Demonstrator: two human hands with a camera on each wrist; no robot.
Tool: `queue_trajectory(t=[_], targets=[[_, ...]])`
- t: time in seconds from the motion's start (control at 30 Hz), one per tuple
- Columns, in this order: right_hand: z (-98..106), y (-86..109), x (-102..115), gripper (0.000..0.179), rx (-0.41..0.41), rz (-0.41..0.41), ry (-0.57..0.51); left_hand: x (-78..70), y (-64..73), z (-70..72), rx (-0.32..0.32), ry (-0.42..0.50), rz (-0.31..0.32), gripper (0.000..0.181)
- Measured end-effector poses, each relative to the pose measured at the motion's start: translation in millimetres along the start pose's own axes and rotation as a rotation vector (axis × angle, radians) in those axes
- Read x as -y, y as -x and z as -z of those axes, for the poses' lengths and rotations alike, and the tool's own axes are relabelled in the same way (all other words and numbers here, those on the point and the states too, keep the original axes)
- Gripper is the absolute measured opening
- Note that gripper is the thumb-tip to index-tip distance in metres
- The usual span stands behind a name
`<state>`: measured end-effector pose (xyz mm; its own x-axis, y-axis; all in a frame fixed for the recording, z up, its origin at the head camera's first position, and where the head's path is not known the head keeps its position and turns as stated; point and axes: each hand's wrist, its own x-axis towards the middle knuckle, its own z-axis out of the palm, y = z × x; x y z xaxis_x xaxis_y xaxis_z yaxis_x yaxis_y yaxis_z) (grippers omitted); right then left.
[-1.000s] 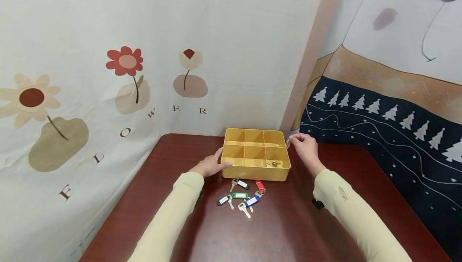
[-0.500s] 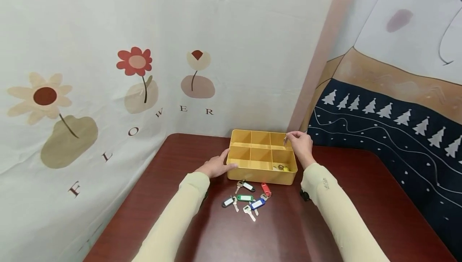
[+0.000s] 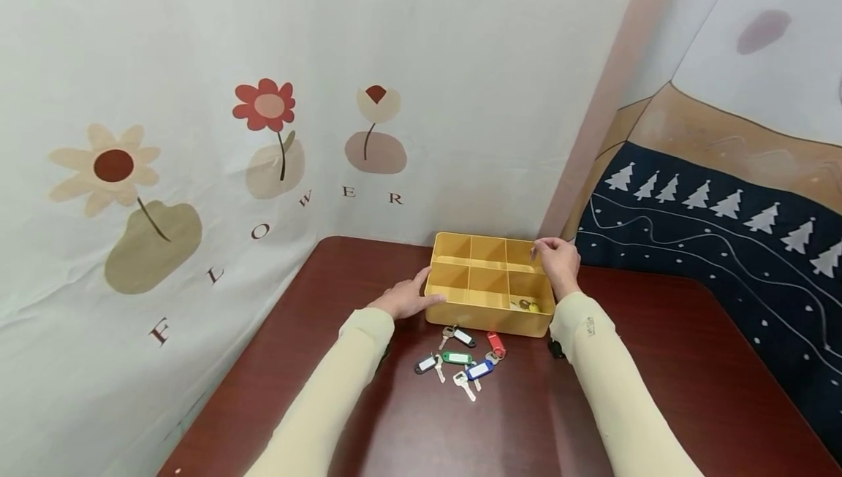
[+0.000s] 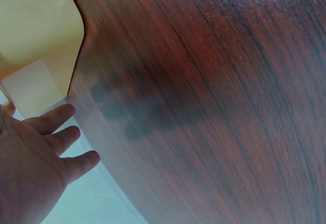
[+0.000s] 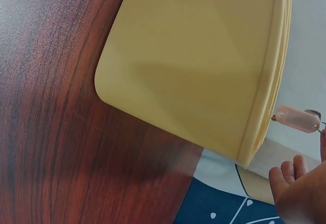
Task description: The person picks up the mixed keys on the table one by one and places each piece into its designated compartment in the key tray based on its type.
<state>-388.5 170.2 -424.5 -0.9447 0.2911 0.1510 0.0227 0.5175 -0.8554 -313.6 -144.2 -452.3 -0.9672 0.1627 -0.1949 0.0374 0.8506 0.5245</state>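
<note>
A yellow box [image 3: 487,318] with several compartments stands on the table. My left hand [image 3: 403,297] rests against its left side, thumb over the front left corner; in the left wrist view the other fingers are spread. Over the back right compartment, my right hand [image 3: 561,265] pinches a key ring with a pale pink key tag [image 5: 300,120], which hangs near the rim in the right wrist view. A yellow key tag [image 3: 533,307] lies with a key in the front right compartment.
In front of the box lie keys with tags: red [image 3: 496,344], blue [image 3: 480,369], green [image 3: 457,358] and two black ones, including a black tag [image 3: 426,364]. Printed cloth [image 3: 473,97] hangs behind the dark red table [image 3: 526,426].
My right hand has carried the tagged key from beside the box's right wall in over the back right compartment. My left hand stays at the box. The head view has shifted somewhat.
</note>
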Motion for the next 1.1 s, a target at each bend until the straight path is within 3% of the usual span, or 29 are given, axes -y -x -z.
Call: queue_trajectory(t=[0.47, 0.77, 1.1], targets=[[13, 3.1, -9, 0.038, 0.022, -0.002, 0.013, -4.4, -5.8, -3.0, 0.013, -0.057, -0.011, 0.086], [13, 10.8, -9, 0.039, 0.076, -0.013, -0.015, 2.2, -5.8, -1.7, 0.009, -0.042, 0.000, 0.087], [21, 17.3, -8, 0.037, 0.071, 0.010, -0.033, 0.8, -3.9, 0.9, 0.010, -0.032, -0.011, 0.086]])
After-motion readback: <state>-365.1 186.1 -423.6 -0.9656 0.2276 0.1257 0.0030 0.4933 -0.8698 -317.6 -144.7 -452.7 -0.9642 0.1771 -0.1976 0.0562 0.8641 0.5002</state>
